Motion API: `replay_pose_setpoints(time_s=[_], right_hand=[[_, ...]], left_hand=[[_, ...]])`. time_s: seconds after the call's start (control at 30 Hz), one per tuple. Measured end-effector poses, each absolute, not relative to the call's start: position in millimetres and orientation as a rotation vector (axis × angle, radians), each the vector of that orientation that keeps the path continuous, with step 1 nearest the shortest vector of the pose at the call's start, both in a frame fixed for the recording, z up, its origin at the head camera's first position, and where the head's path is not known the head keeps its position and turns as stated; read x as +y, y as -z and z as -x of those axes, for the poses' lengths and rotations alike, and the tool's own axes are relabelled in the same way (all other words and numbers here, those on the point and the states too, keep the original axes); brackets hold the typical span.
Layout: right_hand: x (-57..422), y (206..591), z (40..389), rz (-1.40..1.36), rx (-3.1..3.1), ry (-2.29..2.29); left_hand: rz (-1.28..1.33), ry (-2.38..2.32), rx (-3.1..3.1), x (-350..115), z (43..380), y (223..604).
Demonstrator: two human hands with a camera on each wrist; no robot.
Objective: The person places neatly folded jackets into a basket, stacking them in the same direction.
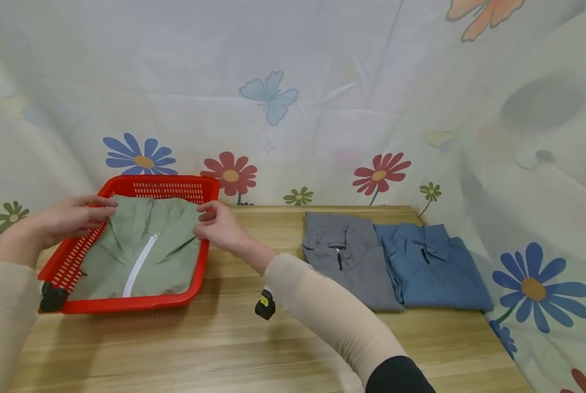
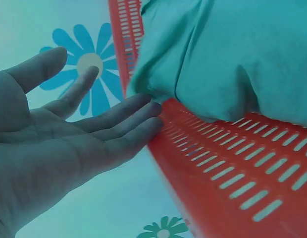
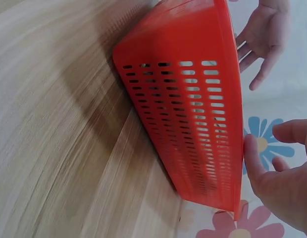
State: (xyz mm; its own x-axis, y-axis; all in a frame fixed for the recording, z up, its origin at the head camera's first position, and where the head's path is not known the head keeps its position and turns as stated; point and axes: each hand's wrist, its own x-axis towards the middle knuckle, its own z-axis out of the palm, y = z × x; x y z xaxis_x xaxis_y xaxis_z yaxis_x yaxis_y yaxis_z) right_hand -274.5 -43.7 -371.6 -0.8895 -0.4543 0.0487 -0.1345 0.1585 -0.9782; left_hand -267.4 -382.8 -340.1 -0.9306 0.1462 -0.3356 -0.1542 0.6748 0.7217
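A folded sage-green garment (image 1: 167, 259) with a white zip lies inside a red plastic basket (image 1: 185, 299). At its far left corner is my left hand (image 1: 74, 218), reaching over the basket's side. The left wrist view shows that hand's fingers (image 2: 126, 124) extended, their tips at the garment's corner, the thumb well apart. My right hand (image 1: 221, 226) is at the far right corner of the garment, over the opposite rim. In the right wrist view its thumb and fingers are spread apart, one fingertip (image 3: 251, 144) right at the rim (image 3: 236, 99).
To the right on the wooden table (image 1: 244, 349) lie a folded grey garment (image 1: 357, 278) and a folded blue garment (image 1: 440, 278), side by side with edges overlapping. A flower-printed curtain (image 1: 322, 136) hangs behind and at the right. Small black devices (image 1: 265, 304) show near both wrists.
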Motion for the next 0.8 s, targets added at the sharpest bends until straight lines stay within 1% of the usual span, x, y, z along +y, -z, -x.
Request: replay_pose_setpoints(time_s=[0.37,0.6,0.8], right_hand=[[-29,377,272,0.627,2.188,1.816],[-16,382,265,0.657,2.226,1.793],[-1,389,261,0.693,2.336,1.708]], left_hand=[[-0.026,-0.894,2.676,-364,259,324],[-0.104,-0.851,2.714,-342,254,319],[-0.174,-0.866,2.758,-326,257,323]])
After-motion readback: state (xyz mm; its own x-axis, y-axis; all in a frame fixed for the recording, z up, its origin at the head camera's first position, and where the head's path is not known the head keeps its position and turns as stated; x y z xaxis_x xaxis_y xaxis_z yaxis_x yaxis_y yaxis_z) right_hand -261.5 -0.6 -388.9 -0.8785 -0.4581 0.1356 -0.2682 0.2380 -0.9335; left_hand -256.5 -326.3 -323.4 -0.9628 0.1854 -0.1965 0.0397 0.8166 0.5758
